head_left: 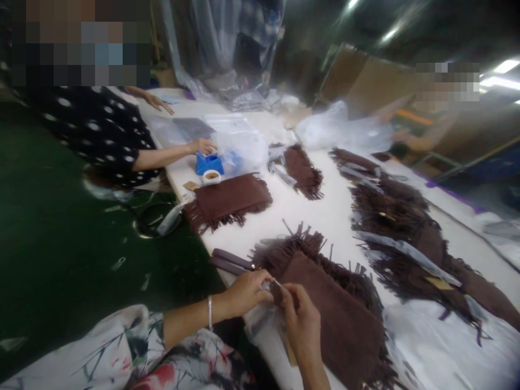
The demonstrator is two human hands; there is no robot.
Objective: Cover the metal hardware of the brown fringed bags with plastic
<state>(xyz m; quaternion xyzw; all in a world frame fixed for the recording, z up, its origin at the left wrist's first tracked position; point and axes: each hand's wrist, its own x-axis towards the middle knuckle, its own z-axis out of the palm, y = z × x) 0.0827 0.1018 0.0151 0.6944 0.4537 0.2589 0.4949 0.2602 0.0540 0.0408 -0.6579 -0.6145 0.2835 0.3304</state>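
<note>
Fringed article (345,319): dark brown, matte, flat body, stringy fringe along edges; lay on white surface (331,230) beside right hand (301,311). Right hand and left hand (247,295) pinched small piece (277,293), blurred, partly hidden by fingers.

This was a workshop, probably a factory floor: several fringed brown pieces (345,325) lay along a long white worktable (335,216) amid plastic wrapping (343,127) and a blue tape dispenser (209,165), co-workers (93,130) stood at it, strip lights (506,66) shone overhead, and scraps (118,264) littered the green floor (60,227).
</note>
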